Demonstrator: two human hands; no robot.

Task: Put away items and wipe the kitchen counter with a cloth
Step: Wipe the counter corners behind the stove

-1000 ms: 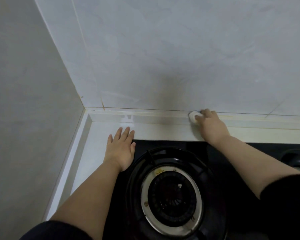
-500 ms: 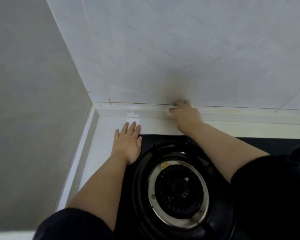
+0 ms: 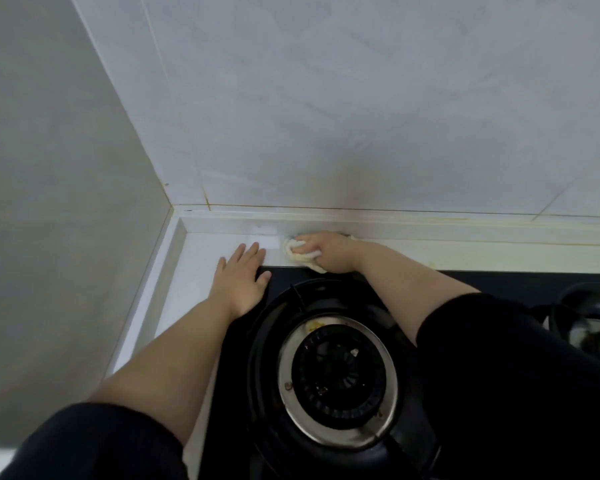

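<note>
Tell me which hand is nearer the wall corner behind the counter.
Left. The left hand lies flat on the white counter, just right of the corner. The right hand, gripping the cloth, is farther right along the back ledge.

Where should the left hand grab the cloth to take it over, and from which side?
Probably pinch the bunched wad of the cloth that pokes out left of the right hand, coming from the left along the counter. The rest is balled under that hand's curled fingers; the left hand lies flat just beside it.
</note>
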